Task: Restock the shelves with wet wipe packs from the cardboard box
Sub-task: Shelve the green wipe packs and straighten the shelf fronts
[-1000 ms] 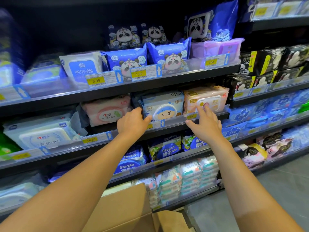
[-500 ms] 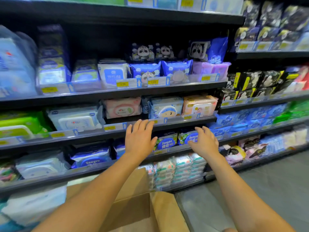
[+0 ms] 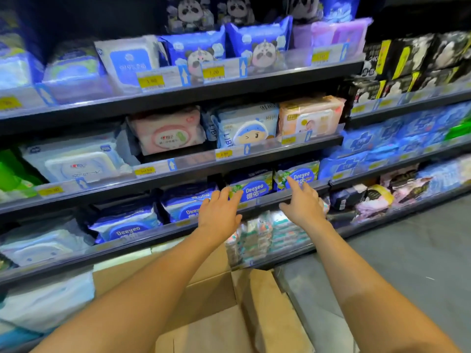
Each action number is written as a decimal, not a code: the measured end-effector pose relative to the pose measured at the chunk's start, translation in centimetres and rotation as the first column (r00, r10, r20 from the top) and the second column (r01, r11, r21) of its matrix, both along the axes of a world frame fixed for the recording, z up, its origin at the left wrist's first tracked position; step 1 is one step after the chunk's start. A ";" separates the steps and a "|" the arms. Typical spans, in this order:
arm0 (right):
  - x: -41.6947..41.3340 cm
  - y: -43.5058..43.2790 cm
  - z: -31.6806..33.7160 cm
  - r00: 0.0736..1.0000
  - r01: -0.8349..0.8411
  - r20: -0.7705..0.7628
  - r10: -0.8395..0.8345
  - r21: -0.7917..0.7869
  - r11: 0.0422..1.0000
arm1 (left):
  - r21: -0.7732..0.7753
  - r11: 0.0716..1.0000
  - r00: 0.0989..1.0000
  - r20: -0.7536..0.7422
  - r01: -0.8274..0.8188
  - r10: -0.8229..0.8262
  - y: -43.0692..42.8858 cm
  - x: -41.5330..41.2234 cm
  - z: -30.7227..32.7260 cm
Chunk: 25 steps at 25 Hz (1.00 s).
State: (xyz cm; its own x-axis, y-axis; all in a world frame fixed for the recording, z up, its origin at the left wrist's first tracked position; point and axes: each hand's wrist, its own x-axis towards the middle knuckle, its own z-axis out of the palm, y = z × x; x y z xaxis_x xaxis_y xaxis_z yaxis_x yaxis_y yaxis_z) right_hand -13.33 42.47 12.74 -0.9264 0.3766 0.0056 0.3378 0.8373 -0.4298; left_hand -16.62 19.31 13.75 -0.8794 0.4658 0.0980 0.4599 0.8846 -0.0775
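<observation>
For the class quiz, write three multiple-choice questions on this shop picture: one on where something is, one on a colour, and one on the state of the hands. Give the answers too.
1. Where is the cardboard box?
A. on the top shelf
B. low down in front of the shelving
C. among the panda packs

2. What colour are the price tags?
A. red
B. green
C. yellow

3. How are the left hand and right hand?
A. both open, holding nothing
B. both gripping a pack
C. one closed in a fist

Answers:
1 B: its brown flaps show at the bottom of the view.
2 C: yellow labels sit along the shelf edges.
3 A: the fingers are spread in front of the Deeyeo packs, and no pack is held.
</observation>
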 end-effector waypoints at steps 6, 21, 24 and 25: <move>-5.5 -1.1 -2.4 0.984 -0.149 -0.129 0.119 -0.260 0.954 | 0.551 0.735 0.903 0.380 -0.395 0.200 5.5 -4.2 -1.6; -7.4 0.2 -3.4 0.996 -0.060 -0.093 -0.013 -0.741 0.669 | 0.588 0.598 0.786 0.607 -0.544 0.118 5.6 -6.2 -3.4; -6.5 0.2 -3.5 0.986 -0.082 -0.164 -0.042 -0.677 0.731 | 0.599 0.591 0.780 0.620 -0.540 0.084 5.2 -6.9 -3.5; -6.4 0.3 -3.8 0.972 -0.056 -0.213 -0.100 -0.619 0.783 | 0.605 0.583 0.777 0.625 -0.543 0.075 5.1 -7.1 -3.7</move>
